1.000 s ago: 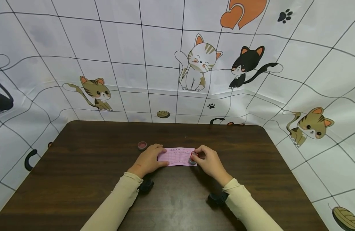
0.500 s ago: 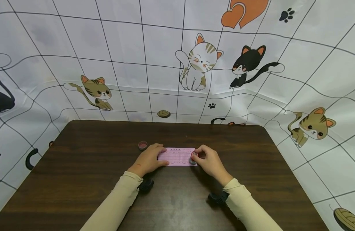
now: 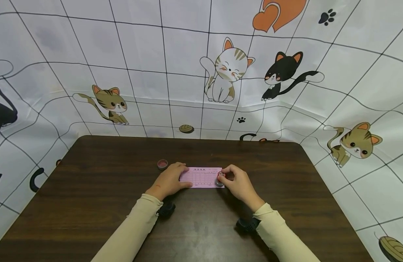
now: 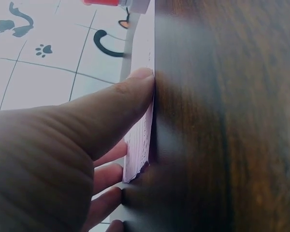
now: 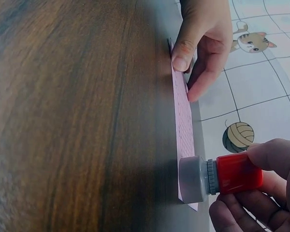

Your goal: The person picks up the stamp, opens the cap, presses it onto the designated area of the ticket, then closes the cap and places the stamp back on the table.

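A pink printed slip (image 3: 201, 177) lies flat on the dark wooden table (image 3: 123, 203). My left hand (image 3: 170, 181) rests on its left end, thumb and straight fingers pressing it down (image 4: 130, 96); the slip's edge (image 4: 140, 140) shows beside the thumb. My right hand (image 3: 238, 182) pinches a small stamp with a red body and grey base (image 5: 217, 176), standing on the slip's right end (image 3: 219, 179). In the right wrist view the pink slip (image 5: 182, 121) runs from the stamp to the left hand (image 5: 198, 43).
A small round pink-topped cap (image 3: 162, 164) sits on the table just beyond my left hand. A white cat-print cloth (image 3: 201, 72) hangs behind and around the table. Black wrist mounts (image 3: 165, 210) sit under both cream sleeves.
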{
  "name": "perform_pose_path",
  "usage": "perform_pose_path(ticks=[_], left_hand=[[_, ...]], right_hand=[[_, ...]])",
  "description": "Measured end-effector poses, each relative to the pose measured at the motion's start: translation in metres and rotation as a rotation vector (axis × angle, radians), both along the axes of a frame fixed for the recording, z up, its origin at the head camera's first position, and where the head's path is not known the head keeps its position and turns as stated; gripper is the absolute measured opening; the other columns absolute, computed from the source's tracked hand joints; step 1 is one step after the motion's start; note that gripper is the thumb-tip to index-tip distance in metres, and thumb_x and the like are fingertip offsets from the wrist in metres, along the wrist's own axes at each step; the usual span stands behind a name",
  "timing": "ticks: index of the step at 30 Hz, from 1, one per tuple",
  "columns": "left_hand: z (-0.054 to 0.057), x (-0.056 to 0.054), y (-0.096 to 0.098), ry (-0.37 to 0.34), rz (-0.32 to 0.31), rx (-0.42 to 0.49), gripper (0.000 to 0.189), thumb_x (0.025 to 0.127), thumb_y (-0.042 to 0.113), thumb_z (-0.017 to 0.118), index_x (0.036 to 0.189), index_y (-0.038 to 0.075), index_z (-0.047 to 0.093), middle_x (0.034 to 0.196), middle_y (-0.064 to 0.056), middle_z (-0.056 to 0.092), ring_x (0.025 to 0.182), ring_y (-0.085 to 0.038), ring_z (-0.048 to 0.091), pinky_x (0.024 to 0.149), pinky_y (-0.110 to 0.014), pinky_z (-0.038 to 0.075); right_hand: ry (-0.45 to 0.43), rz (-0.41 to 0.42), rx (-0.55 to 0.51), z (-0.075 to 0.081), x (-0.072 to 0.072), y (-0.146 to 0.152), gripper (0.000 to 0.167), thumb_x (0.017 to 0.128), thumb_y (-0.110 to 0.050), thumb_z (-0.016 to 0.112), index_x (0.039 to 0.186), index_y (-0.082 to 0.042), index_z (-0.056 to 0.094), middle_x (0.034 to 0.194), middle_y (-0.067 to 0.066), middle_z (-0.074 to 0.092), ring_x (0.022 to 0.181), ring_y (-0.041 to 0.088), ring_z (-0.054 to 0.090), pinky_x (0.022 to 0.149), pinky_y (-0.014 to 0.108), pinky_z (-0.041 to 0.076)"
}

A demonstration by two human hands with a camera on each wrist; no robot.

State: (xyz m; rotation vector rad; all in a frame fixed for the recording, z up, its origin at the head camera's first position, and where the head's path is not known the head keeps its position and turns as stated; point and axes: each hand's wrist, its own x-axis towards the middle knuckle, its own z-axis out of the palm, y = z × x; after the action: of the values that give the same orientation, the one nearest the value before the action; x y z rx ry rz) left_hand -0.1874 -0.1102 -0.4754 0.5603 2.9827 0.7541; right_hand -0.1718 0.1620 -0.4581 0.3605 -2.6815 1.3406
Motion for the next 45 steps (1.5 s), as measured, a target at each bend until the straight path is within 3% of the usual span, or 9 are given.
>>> perform_pose_path(ticks=[17, 26, 34, 45], left_hand=[[-0.002, 0.000, 0.001, 0.012, 0.001, -0.005, 0.064, 0.087, 0.040, 0.084, 0.137, 0.005, 0.065, 0.147, -0.015, 0.056, 0.137, -0.033, 0.052, 0.112, -0.049, 0.044], [-0.005, 0.003, 0.002, 0.016, 0.003, 0.006, 0.061, 0.086, 0.038, 0.086, 0.134, 0.004, 0.067, 0.143, -0.014, 0.059, 0.133, -0.033, 0.055, 0.110, -0.048, 0.046], [-0.004, 0.003, 0.001, 0.031, 0.017, 0.011, 0.061, 0.085, 0.038, 0.086, 0.133, 0.005, 0.068, 0.140, -0.013, 0.061, 0.130, -0.032, 0.056, 0.108, -0.048, 0.047], [-0.002, 0.000, 0.001, 0.032, 0.022, 0.000, 0.062, 0.085, 0.039, 0.086, 0.133, 0.006, 0.068, 0.140, -0.012, 0.061, 0.131, -0.032, 0.056, 0.109, -0.048, 0.047]], right_hand=[[-0.039, 0.000, -0.004, -0.005, 0.000, 0.003, 0.013, 0.090, -0.011, 0.081, 0.098, -0.008, 0.071, 0.098, 0.004, 0.073, 0.083, 0.013, 0.068, 0.072, 0.026, 0.054], [-0.041, 0.048, 0.018, -0.007, 0.002, 0.004, 0.012, 0.092, -0.008, 0.077, 0.094, -0.012, 0.067, 0.098, 0.002, 0.069, 0.084, 0.012, 0.064, 0.076, 0.030, 0.052], [-0.012, 0.078, 0.079, -0.001, -0.001, 0.002, 0.012, 0.092, -0.008, 0.078, 0.092, -0.013, 0.066, 0.089, -0.001, 0.064, 0.076, 0.013, 0.055, 0.068, 0.028, 0.046], [-0.045, 0.060, 0.089, 0.007, -0.003, 0.001, 0.013, 0.091, -0.007, 0.078, 0.092, -0.013, 0.067, 0.092, 0.001, 0.066, 0.080, 0.014, 0.057, 0.074, 0.033, 0.049]])
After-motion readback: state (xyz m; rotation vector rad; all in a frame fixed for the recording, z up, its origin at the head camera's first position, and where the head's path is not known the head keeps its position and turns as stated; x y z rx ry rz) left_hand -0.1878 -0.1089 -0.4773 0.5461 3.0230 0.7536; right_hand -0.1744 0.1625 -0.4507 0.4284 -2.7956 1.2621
